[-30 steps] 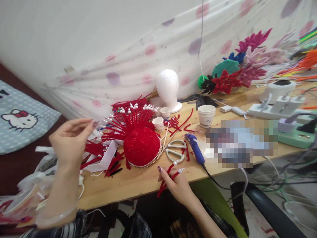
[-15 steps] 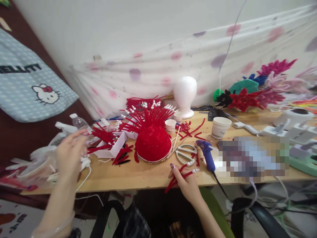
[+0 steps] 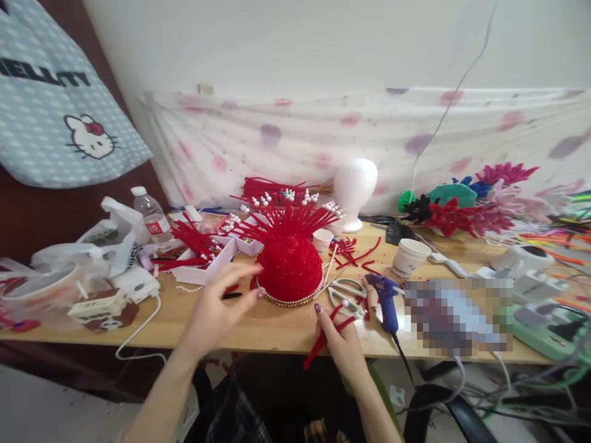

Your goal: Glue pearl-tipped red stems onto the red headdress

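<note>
A red dome-shaped headpiece [image 3: 289, 271] stands on the table, pearl trim around its base and a fan of red stems tipped with white beads rising from it. Just left of the dome, my left hand [image 3: 217, 311] is open, thumb and fingers apart, with nothing visible between them. My right hand [image 3: 344, 347] is closed around red fuzzy stems [image 3: 318, 351] with white beads at their tips, at the table's front edge. Pale-handled scissors [image 3: 347, 295] lie just beyond that hand. A blue glue gun [image 3: 385, 301] rests to its right.
Behind my left hand sits a white box [image 3: 207, 267] with red stems. Paper cups [image 3: 410, 257], a white foam head [image 3: 354, 191] and fuzzy flowers [image 3: 450, 215] stand farther back. A water bottle [image 3: 152, 215] and plastic bags are left; a power strip [image 3: 540, 332] with cords is right.
My left hand has come from the far left, near the bottle, rightward to beside the red headpiece. My right hand keeps its hold on the beaded stems. The view has shifted slightly.
</note>
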`<act>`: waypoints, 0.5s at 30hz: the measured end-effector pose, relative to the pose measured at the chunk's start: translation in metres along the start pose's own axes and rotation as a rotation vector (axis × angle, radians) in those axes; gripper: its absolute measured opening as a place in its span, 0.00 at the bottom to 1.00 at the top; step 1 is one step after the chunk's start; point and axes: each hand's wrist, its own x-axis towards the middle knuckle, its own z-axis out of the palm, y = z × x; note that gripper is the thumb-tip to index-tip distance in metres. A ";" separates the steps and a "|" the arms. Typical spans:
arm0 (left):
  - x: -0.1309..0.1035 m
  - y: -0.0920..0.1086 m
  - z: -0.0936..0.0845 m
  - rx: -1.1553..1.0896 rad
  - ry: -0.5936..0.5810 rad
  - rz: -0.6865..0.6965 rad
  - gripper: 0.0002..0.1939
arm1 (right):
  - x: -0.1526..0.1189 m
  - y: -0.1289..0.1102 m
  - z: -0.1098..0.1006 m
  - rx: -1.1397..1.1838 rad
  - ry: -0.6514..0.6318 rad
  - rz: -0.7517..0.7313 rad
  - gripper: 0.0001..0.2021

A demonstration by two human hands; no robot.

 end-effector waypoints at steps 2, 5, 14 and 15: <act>-0.012 0.012 0.028 -0.213 -0.219 -0.110 0.12 | 0.000 -0.017 0.005 0.004 -0.143 -0.035 0.21; -0.029 0.025 0.064 -0.382 -0.320 -0.241 0.10 | -0.003 -0.037 0.010 -0.036 -0.356 -0.125 0.10; -0.024 -0.006 0.082 -0.719 0.133 -0.611 0.11 | -0.013 -0.016 0.004 0.111 -0.379 0.053 0.17; -0.023 -0.008 0.082 -0.718 0.174 -0.614 0.12 | -0.014 -0.013 0.004 0.125 -0.362 0.050 0.18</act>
